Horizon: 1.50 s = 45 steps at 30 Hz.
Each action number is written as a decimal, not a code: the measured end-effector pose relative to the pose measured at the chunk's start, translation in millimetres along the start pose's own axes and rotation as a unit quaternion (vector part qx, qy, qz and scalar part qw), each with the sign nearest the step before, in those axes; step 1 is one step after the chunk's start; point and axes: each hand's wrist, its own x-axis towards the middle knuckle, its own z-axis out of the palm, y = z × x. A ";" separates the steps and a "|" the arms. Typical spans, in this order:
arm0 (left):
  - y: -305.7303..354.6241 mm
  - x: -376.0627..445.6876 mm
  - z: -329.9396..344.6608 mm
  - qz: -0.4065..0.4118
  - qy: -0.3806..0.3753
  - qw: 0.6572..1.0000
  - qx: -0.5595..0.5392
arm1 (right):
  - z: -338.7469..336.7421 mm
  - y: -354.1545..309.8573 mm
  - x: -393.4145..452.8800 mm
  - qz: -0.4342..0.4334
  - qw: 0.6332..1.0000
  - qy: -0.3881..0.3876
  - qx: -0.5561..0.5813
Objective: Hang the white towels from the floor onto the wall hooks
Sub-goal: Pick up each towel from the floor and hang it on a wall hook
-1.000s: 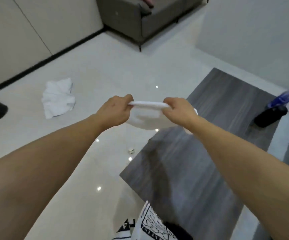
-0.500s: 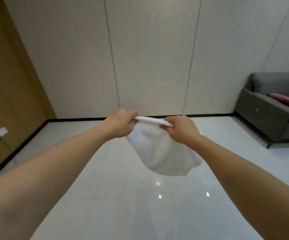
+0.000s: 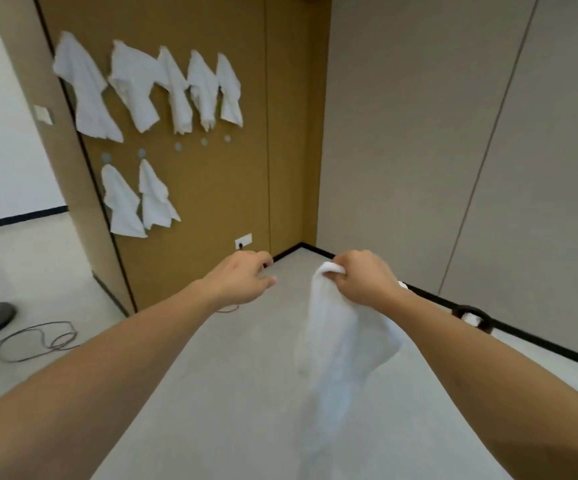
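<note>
Seven white towels already hang on the brown wall panel: five in the upper row, two in the lower row. Three bare round hooks show to the right of those two. Right hand clenched round a bunched corner of the held towel, which dangles free above the floor. Left hand grasps nothing, fingers loosely curled. Best approach: left hand takes a fold near the top edge, then seat it over the nearest bare hook.

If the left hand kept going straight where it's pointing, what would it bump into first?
Probably the brown wall, low down near the white socket. Nothing shows between it and the left hand, though depth is hard to judge.
</note>
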 end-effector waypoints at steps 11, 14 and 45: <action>-119.2 160.9 -14.3 -0.162 0.047 0.985 -0.043 | 51.0 -10.3 277.3 -0.145 0.985 -0.066 0.068; -136.2 193.7 -8.6 -0.179 0.040 0.979 -0.085 | 72.0 -18.1 331.0 -0.175 0.977 -0.087 0.082; -468.1 709.2 71.0 -0.165 0.003 0.944 -0.284 | 226.9 -29.2 953.7 -0.252 0.928 -0.257 0.092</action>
